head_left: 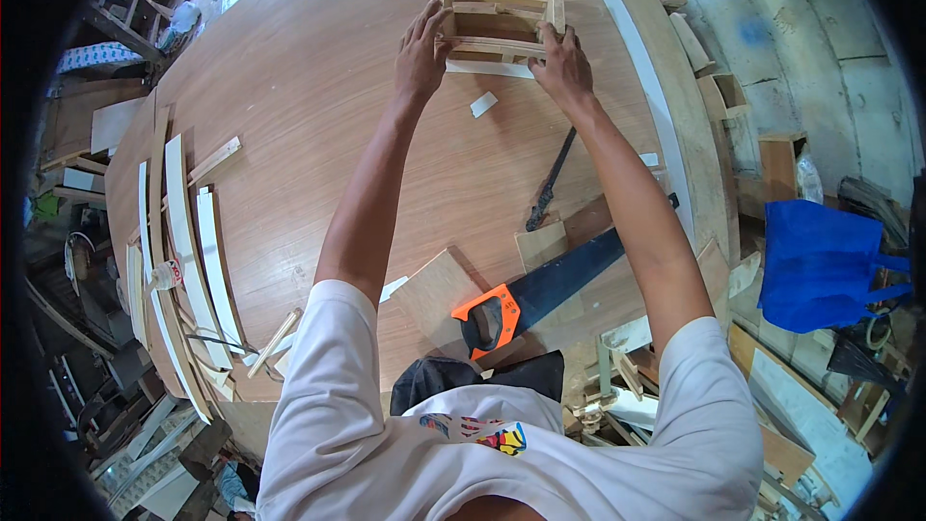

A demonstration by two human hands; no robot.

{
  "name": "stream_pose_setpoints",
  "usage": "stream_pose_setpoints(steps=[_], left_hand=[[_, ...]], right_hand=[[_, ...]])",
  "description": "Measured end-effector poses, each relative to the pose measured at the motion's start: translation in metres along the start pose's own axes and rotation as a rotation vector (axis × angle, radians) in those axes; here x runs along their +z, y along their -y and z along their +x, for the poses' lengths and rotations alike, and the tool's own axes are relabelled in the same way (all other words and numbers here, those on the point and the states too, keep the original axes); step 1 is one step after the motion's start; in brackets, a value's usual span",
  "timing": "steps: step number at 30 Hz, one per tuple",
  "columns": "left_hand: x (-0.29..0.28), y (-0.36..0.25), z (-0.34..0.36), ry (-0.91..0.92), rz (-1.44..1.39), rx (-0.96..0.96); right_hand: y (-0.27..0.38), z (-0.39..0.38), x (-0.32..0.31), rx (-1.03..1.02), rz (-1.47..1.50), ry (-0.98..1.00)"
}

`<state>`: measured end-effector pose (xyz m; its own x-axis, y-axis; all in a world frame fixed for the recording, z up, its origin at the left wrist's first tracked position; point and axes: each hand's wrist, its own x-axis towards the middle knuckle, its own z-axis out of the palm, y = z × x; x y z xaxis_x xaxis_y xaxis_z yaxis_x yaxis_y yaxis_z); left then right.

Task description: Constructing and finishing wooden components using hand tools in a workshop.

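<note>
A small rectangular wooden frame (497,42) with slats between two end pieces is held at the far side of the wood-topped table. My left hand (422,53) grips its left end, fingers wrapped over the side piece. At the opposite end my right hand (564,60) holds the near right corner, with fingers bent round the wood. Both arms are stretched forward. A white strip (487,68) shows just below the frame's near edge, and a small white offcut (483,104) lies on the table nearer to me.
A handsaw (550,285) with an orange and black handle lies near me, beside a square board (436,291). A dark thin tool (545,198) lies by my right forearm. Long white-faced strips (188,232) are stacked at left. A blue bag (820,265) hangs at right.
</note>
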<state>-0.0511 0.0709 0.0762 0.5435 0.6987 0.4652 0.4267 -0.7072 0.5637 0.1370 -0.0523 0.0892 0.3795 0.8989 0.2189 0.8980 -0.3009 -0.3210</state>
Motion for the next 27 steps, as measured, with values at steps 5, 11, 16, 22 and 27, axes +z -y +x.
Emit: stream_pose_setpoints(steps=[5, 11, 16, 22, 27], left_hand=[[0.0001, 0.0018, 0.0009, -0.011, 0.007, 0.000], [0.0011, 0.0025, 0.0016, -0.010, 0.004, 0.008], [0.0017, 0.0023, 0.0006, -0.006, 0.024, -0.006], [0.0009, 0.0019, 0.0011, -0.017, 0.015, -0.003], [0.0029, 0.0021, 0.0013, -0.015, 0.033, -0.002]], right_hand=[[0.0007, 0.0005, -0.0009, 0.004, 0.009, 0.008], [0.0003, 0.0016, 0.0000, 0.003, -0.018, -0.007], [0.0007, 0.0011, -0.0005, 0.031, 0.007, 0.026], [0.0024, 0.0018, -0.0010, 0.048, -0.002, 0.038], [-0.0001, 0.0018, 0.0005, 0.024, -0.007, 0.006]])
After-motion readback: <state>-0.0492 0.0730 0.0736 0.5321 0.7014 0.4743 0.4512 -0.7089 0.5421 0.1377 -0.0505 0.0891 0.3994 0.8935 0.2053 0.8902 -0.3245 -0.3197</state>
